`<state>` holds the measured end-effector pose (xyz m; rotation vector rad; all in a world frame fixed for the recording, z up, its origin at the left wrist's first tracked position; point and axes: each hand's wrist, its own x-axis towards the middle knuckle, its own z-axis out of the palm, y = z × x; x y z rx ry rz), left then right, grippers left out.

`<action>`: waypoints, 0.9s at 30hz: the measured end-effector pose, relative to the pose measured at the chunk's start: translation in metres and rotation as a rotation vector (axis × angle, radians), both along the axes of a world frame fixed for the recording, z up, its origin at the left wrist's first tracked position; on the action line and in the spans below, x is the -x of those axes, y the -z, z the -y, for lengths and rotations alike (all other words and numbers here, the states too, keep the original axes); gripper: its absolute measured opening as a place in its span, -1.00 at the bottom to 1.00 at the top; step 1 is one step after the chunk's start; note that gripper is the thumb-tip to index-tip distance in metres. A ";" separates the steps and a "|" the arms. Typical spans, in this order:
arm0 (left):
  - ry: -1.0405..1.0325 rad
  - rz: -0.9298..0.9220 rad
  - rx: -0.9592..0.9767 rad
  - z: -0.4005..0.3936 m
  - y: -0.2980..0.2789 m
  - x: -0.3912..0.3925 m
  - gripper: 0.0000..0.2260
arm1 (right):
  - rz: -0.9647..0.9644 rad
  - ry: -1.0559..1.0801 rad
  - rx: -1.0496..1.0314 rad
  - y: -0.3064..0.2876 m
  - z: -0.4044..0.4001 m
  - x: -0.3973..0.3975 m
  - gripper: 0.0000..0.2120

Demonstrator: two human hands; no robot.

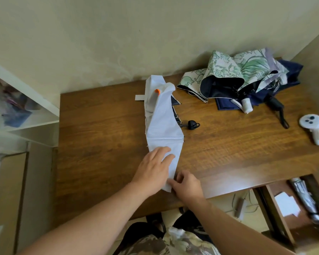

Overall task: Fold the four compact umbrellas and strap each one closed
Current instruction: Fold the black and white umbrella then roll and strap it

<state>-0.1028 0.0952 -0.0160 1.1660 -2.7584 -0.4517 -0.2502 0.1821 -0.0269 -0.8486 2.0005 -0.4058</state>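
A white compact umbrella lies lengthwise on the wooden table, with an orange tip at its far end, a grey strap sticking out to the left and a black handle showing at its right side. My left hand presses flat on its near fabric, fingers straight. My right hand pinches the nearest corner of the white fabric. At the back right lies a heap of unfolded umbrellas: a green floral one and a navy one, with a white handle and a black handle.
A white hand controller lies near the table's right edge. A white shelf unit stands to the left. A side surface at the lower right holds papers and another folded umbrella. The wall runs right behind the table.
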 end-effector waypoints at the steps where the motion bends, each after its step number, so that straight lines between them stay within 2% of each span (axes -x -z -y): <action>1: 0.006 0.038 -0.037 0.008 0.002 0.006 -0.54 | -0.012 0.022 0.046 -0.001 0.002 0.003 -0.73; 2: -0.006 0.091 -0.072 0.014 0.004 0.011 -0.52 | -0.086 0.004 0.137 0.001 0.005 0.008 -0.78; 4: 0.003 0.211 -0.134 0.019 0.009 0.013 -0.48 | -0.380 -0.192 0.383 0.010 0.012 0.019 -0.91; 6: 0.061 0.302 -0.171 0.016 0.015 0.006 -0.40 | -0.592 -0.466 0.505 0.013 0.023 0.026 -0.83; 8: 0.136 0.356 -0.183 0.007 0.026 -0.005 -0.32 | -0.645 -0.724 0.510 0.010 0.036 0.026 -0.67; 11: 0.199 0.348 -0.153 -0.012 0.048 -0.029 -0.31 | -0.652 -0.941 0.448 0.007 0.051 0.025 -0.57; 15: 0.339 0.358 -0.071 -0.044 0.063 -0.055 -0.24 | -0.517 -1.014 0.189 0.007 0.061 0.026 -0.36; 17: 0.376 0.352 -0.064 -0.056 0.065 -0.063 -0.22 | -0.521 -1.060 0.087 0.014 0.060 0.028 -0.28; 19: 0.418 0.349 -0.056 -0.060 0.063 -0.069 -0.26 | -0.562 -1.110 0.013 0.022 0.056 0.027 -0.24; 21: 0.425 0.341 -0.146 -0.052 0.046 -0.067 -0.41 | -0.571 -1.136 -0.045 0.031 0.052 0.027 -0.22; 24: 0.134 0.191 -0.404 -0.016 0.007 -0.048 -0.59 | -0.584 -1.151 -0.061 0.037 0.051 0.028 -0.13; 25: -0.025 0.116 -0.433 0.002 -0.005 -0.040 -0.63 | -0.583 -1.154 -0.062 0.038 0.051 0.027 -0.11; 27: -0.323 -0.061 -0.356 0.042 -0.028 -0.020 -0.82 | -0.571 -1.153 -0.072 0.038 0.052 0.027 -0.11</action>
